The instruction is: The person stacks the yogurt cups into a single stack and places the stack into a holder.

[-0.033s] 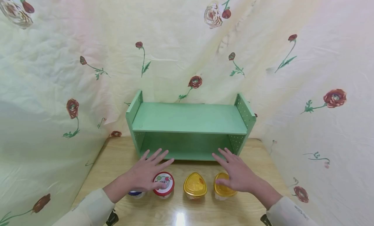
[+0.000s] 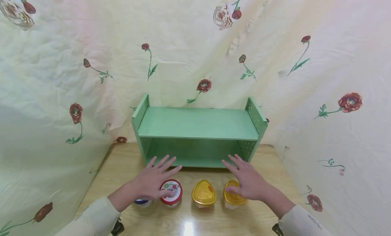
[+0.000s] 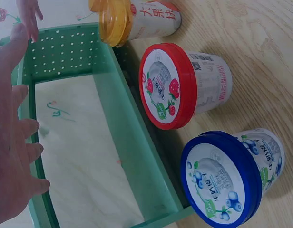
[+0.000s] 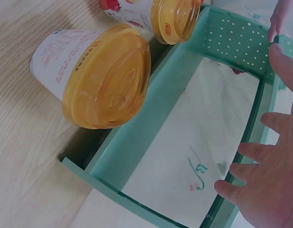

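Observation:
Both hands are held up with fingers spread, holding nothing. My left hand (image 2: pixel 151 182) overlaps the red-lidded yogurt cup (image 2: pixel 174 185) and the blue-lidded yogurt cup (image 3: pixel 218 178) in the head view, covering most of the blue one. Strawberries are printed on the red lid, blueberries on the blue. My right hand (image 2: pixel 249 181) partly covers the rightmost yellow-lidded cup (image 4: pixel 106 80), its thumb overlapping the lid. Between the hands stands another yellow-lidded cup (image 2: pixel 204 194), its lid a rounded triangle. All these cups stand upright in a row on the table.
Behind the row sits a green two-tier shelf (image 2: pixel 197 122) with perforated side panels. It stands on the light wood table (image 2: pixel 114 168). A flower-patterned cloth (image 2: pixel 183 36) hangs behind and along both sides.

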The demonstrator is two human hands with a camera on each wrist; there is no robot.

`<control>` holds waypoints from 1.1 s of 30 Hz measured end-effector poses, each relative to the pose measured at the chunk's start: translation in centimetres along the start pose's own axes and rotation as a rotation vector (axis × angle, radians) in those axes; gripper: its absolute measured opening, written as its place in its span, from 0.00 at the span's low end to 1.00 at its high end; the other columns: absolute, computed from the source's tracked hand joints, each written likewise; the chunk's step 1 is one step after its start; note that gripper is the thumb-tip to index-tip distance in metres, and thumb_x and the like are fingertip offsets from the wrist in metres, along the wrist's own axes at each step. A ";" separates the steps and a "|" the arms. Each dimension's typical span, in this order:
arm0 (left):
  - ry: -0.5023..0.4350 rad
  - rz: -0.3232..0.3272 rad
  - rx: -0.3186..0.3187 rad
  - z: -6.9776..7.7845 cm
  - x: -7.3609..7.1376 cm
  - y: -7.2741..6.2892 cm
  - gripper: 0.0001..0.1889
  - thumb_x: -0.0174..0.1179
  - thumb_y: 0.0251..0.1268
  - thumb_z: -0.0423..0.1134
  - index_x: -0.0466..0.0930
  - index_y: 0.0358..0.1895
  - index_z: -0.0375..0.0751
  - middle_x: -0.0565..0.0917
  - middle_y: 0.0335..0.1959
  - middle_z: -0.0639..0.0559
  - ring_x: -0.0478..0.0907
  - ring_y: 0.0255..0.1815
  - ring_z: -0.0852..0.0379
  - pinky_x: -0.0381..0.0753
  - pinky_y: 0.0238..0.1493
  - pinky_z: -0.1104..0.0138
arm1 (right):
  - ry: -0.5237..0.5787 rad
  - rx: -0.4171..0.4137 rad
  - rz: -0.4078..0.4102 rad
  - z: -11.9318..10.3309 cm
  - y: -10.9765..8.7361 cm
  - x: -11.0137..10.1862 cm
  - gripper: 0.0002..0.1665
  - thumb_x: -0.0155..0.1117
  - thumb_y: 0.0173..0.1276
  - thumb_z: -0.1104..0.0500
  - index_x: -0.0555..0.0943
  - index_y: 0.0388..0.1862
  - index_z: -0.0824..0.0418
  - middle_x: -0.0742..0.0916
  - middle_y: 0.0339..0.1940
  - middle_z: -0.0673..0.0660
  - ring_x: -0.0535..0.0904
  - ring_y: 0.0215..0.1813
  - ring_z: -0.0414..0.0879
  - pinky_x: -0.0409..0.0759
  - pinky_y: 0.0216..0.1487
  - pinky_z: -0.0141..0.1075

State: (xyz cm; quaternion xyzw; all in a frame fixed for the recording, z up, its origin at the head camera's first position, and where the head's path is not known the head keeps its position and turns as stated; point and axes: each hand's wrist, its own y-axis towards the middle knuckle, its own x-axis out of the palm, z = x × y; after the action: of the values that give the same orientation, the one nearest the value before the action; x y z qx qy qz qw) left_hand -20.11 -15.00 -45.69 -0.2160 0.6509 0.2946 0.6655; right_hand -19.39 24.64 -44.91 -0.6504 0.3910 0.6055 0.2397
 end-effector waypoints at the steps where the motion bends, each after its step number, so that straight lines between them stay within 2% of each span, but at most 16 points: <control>1: -0.001 -0.001 0.002 0.0 0.0 0.0 0.44 0.42 0.69 0.74 0.50 0.82 0.57 0.45 0.83 0.46 0.42 0.81 0.40 0.50 0.71 0.31 | 0.001 0.002 -0.001 0.0 -0.1 0.0 0.55 0.63 0.64 0.29 0.61 0.80 0.57 0.61 0.80 0.67 0.52 0.78 0.70 0.59 0.70 0.69; 14: -0.042 -0.015 0.003 0.5 1.3 -0.3 0.44 0.43 0.69 0.73 0.52 0.82 0.54 0.47 0.82 0.43 0.46 0.80 0.36 0.55 0.70 0.31 | 0.016 0.018 0.002 0.2 -1.1 0.8 0.54 0.58 0.67 0.27 0.62 0.80 0.58 0.63 0.79 0.68 0.55 0.77 0.72 0.60 0.70 0.69; 17: -0.064 -0.020 -0.007 0.4 1.5 -0.4 0.45 0.43 0.69 0.74 0.52 0.82 0.52 0.48 0.82 0.42 0.47 0.80 0.34 0.55 0.69 0.30 | 0.013 0.021 -0.001 0.1 -1.2 0.7 0.54 0.60 0.66 0.28 0.61 0.80 0.58 0.62 0.79 0.68 0.54 0.77 0.72 0.60 0.70 0.70; 21: -0.057 0.007 -0.038 -0.1 1.6 -0.6 0.46 0.43 0.68 0.75 0.53 0.81 0.51 0.51 0.81 0.40 0.49 0.79 0.33 0.57 0.69 0.31 | 0.019 0.018 0.024 -0.2 -0.8 0.2 0.53 0.64 0.65 0.32 0.61 0.80 0.58 0.61 0.79 0.68 0.53 0.77 0.72 0.59 0.69 0.71; 25: -0.062 0.035 -0.100 -1.3 2.4 -1.7 0.46 0.46 0.67 0.74 0.53 0.81 0.50 0.53 0.81 0.39 0.50 0.79 0.34 0.58 0.71 0.34 | 0.021 0.011 0.037 -0.6 -0.3 0.1 0.53 0.64 0.65 0.31 0.60 0.80 0.57 0.61 0.80 0.68 0.54 0.77 0.71 0.61 0.67 0.72; 29: -0.110 0.048 -0.163 -2.2 3.5 -3.3 0.47 0.54 0.66 0.71 0.54 0.81 0.48 0.54 0.80 0.38 0.50 0.79 0.34 0.56 0.73 0.37 | 0.043 0.010 0.035 -1.3 0.2 0.6 0.53 0.64 0.65 0.32 0.60 0.81 0.56 0.61 0.80 0.67 0.54 0.78 0.70 0.62 0.67 0.72; 33: -0.180 0.106 -0.231 -3.1 4.4 -5.0 0.50 0.61 0.60 0.70 0.56 0.80 0.46 0.56 0.79 0.36 0.54 0.77 0.33 0.60 0.71 0.37 | 0.131 0.035 0.051 -2.6 1.0 1.2 0.53 0.70 0.64 0.38 0.60 0.81 0.55 0.61 0.80 0.64 0.52 0.79 0.67 0.60 0.70 0.69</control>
State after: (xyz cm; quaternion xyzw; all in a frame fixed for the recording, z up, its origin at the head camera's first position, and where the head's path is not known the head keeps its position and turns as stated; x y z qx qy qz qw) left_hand -19.10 -20.29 -50.72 -0.2291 0.5608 0.4206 0.6754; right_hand -18.66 21.78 -45.57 -0.6742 0.4329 0.5606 0.2092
